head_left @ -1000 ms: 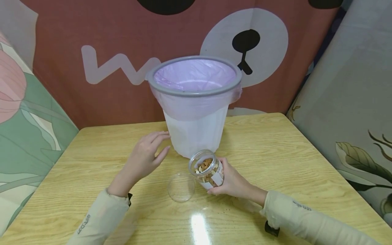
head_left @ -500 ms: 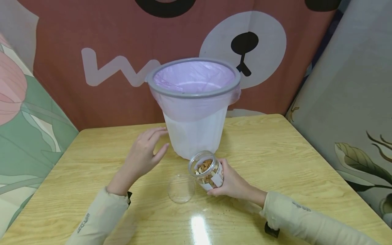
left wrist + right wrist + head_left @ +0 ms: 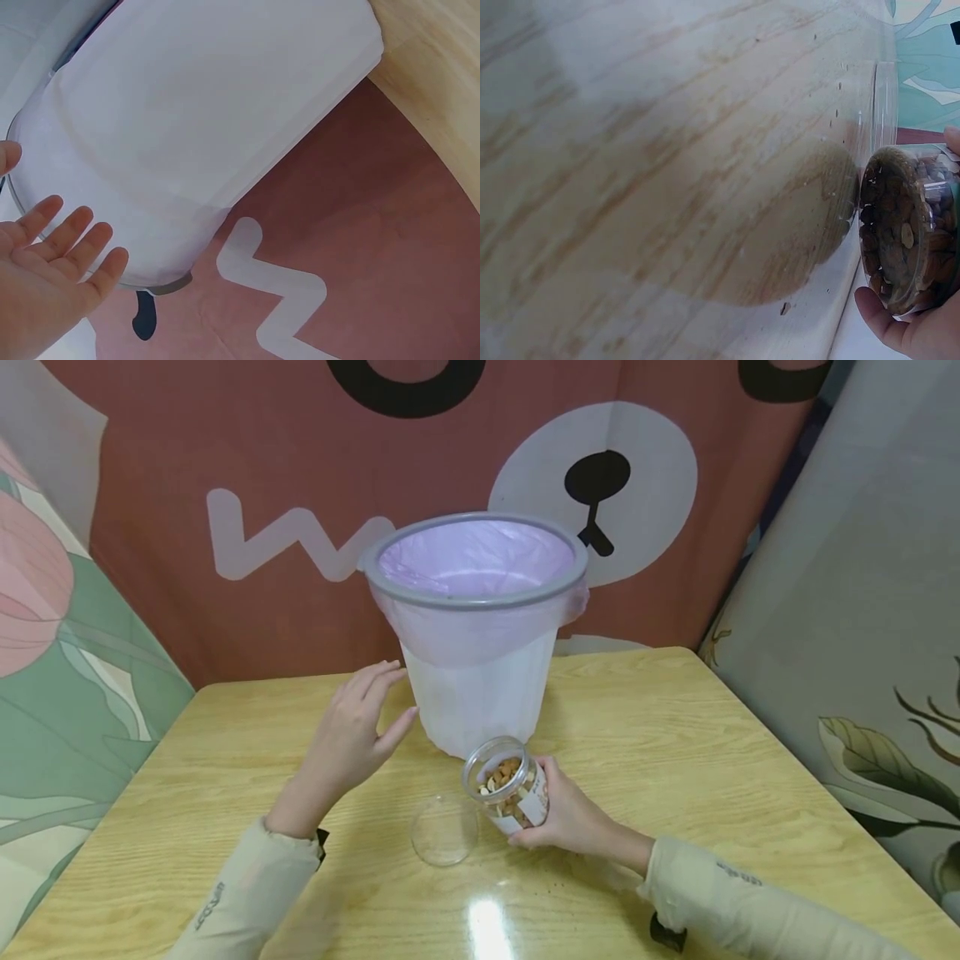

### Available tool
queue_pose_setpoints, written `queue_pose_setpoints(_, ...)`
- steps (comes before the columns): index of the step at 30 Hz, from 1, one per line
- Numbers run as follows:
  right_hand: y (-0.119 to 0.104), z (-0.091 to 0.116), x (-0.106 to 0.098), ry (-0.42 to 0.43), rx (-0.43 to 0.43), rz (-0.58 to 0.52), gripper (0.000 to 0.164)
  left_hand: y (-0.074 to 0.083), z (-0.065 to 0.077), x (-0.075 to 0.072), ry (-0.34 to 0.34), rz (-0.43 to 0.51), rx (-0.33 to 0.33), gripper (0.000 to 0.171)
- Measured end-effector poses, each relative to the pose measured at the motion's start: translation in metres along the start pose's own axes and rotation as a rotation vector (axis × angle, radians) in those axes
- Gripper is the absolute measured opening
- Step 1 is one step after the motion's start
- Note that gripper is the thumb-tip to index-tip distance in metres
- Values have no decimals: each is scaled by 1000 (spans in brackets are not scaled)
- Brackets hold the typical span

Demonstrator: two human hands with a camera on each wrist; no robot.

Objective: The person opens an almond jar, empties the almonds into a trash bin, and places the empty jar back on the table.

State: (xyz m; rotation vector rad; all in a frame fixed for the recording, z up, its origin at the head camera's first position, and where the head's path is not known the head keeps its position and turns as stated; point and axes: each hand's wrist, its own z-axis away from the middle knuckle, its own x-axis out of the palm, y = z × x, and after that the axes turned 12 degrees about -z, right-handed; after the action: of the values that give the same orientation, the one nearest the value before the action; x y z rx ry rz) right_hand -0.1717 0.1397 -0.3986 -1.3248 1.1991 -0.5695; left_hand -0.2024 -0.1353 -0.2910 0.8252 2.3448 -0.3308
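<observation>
My right hand (image 3: 566, 814) grips a clear plastic jar (image 3: 507, 787) of nuts, tilted with its uncapped mouth facing up and to the left in the head view. Through the base of the jar (image 3: 896, 232), brown nuts show in the right wrist view. A round transparent lid (image 3: 444, 832) lies on the table just left of the jar. My left hand (image 3: 348, 727) is held beside the left side of a white bin (image 3: 480, 693), fingers extended and apart, with nothing in it. In the left wrist view the spread fingers of that hand (image 3: 56, 262) overlap the bin.
The bin stands at the back of the wooden table (image 3: 262, 760), lined with a thin purple bag (image 3: 472, 635) under a grey rim ring (image 3: 480, 602). Tiny dark crumbs dot the table near the jar. A red patterned cloth (image 3: 300, 443) hangs behind.
The head view has tilted up slightly, so the scene sits lower. My left hand has risen a little along the bin's side. The right hand keeps holding the jar in the same tilt.
</observation>
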Motion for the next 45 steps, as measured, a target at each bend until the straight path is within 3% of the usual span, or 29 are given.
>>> queue_pose_setpoints(10,2,-1,0,6,4,-21,93,0,-9,-1,32,-28,-20,43)
queue_pose_setpoints(18,3,0,0,8,-2,-13,92,1,-21,-4,14,-48,-64,49)
queue_pose_setpoints(30,3,0,0,7,8,-17,93,-6,-35,-4,0,-29,-135,57)
queue_pose_setpoints(45,4,0,0,3,11,-11,92,-17,-49,-3,18,-38,-170,71)
